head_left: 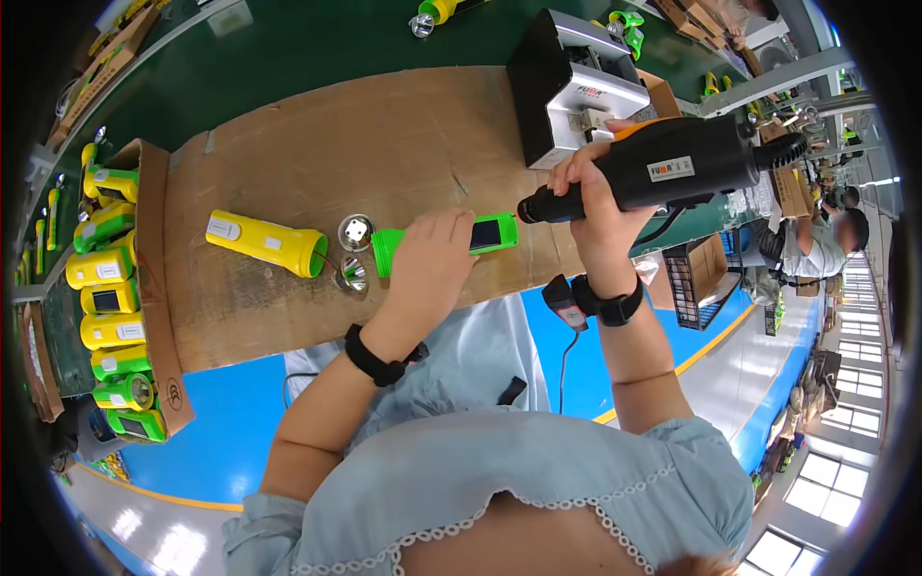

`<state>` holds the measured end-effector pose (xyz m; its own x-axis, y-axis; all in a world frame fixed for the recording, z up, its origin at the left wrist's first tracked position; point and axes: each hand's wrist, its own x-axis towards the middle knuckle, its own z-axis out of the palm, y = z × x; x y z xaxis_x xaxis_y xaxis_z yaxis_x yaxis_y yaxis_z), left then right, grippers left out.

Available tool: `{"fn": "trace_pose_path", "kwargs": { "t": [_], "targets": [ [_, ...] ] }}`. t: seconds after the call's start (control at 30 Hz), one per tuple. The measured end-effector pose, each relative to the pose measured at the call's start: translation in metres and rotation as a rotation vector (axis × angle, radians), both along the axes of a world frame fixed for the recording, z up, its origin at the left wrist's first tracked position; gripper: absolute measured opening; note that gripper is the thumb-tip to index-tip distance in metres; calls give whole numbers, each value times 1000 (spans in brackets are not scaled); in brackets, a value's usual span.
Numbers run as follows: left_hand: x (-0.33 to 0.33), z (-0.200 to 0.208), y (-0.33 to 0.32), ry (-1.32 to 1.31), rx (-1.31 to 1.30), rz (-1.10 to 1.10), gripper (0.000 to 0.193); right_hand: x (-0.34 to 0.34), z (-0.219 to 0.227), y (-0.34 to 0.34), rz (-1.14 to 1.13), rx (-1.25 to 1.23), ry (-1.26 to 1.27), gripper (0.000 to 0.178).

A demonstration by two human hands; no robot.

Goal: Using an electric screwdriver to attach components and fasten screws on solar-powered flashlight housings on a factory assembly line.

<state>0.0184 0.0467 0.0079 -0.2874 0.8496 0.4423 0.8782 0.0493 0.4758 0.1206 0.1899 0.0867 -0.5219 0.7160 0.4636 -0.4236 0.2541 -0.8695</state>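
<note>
My left hand point(432, 269) presses a green flashlight body point(387, 252) with a dark panel onto the cardboard. In my right hand point(603, 211) is a black electric screwdriver point(706, 158), held level with its tip pointing left. That tip is close to the flashlight body's right end; whether they touch I cannot tell. Left of my left hand lie a round reflector head with white backing point(355, 232) and a shiny reflector point(352, 276). Thin wires run near them. A yellow flashlight body point(264, 245) with an open green-rimmed end lies further left.
A brown cardboard sheet point(317, 125) covers the green bench point(327, 48). Beyond my right hand stands a black and silver machine point(600, 91). A carton point(158, 278) of yellow and green flashlights is at the left. A black crate point(693, 288) sits at the right; a person point(812, 245) is further off.
</note>
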Motion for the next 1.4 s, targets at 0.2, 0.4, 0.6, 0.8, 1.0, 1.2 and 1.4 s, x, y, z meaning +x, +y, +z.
{"fn": "trace_pose_path", "kwargs": {
  "t": [0.2, 0.4, 0.6, 0.8, 1.0, 1.2, 1.4],
  "targets": [
    [-10, 11, 4, -170, -182, -42, 45, -16, -9, 1, 2, 16, -133, 39],
    [-7, 10, 5, -159, -115, -50, 42, -14, -13, 5, 38, -54, -108, 35],
    [-10, 11, 5, -165, -169, -33, 46, 6, 13, 17, -210, 107, 117, 59],
    [-13, 40, -17, -28, -35, 28, 54, 23, 40, 82, -479, 265, 276, 57],
    [-31, 25, -37, 62, -241, 122, 53, 13, 38, 107, -363, 239, 116, 49],
    [-25, 9, -19, -21, -85, 32, 47, 7, 40, 76, -160, 26, 35, 44],
    [-21, -4, -9, -30, -81, 12, 52, 3, 18, -35, 19, -58, 184, 57]
  ]
}}
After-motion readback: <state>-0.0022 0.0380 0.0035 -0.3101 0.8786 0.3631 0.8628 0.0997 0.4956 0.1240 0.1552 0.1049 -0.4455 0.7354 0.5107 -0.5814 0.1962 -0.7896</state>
